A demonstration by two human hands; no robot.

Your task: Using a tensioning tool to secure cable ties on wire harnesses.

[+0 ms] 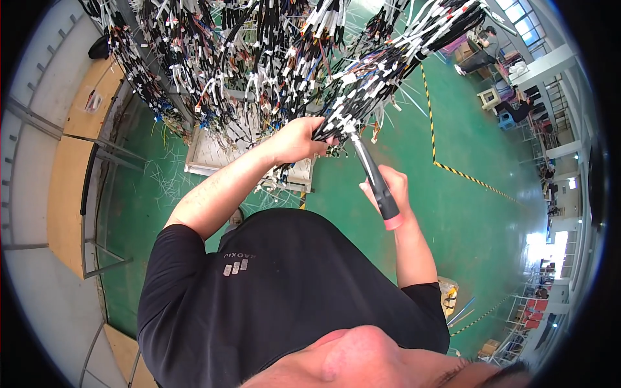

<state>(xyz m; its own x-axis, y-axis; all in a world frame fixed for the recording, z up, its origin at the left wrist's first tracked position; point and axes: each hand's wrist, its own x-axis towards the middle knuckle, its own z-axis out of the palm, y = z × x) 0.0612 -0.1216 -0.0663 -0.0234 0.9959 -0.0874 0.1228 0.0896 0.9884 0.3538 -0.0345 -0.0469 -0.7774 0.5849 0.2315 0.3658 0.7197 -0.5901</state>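
My left hand point(299, 139) is closed around a thick bundle of black wires with white tags point(381, 77), which fans out up and to the right. My right hand point(390, 187) grips a tool with a black handle and a pink end cap point(378, 187). The tool's tip touches the bundle just right of my left hand. A dense mass of hanging black, white and coloured wires point(246, 58) fills the upper middle, above both hands. My black shirt covers the lower middle.
The green floor point(466, 213) carries a yellow-and-black striped line point(472, 179). A white tray-like frame point(207, 155) lies under the wires. A wooden bench top point(65, 194) runs along the left. Other people point(482, 55) and a stool point(490, 98) are at the far upper right.
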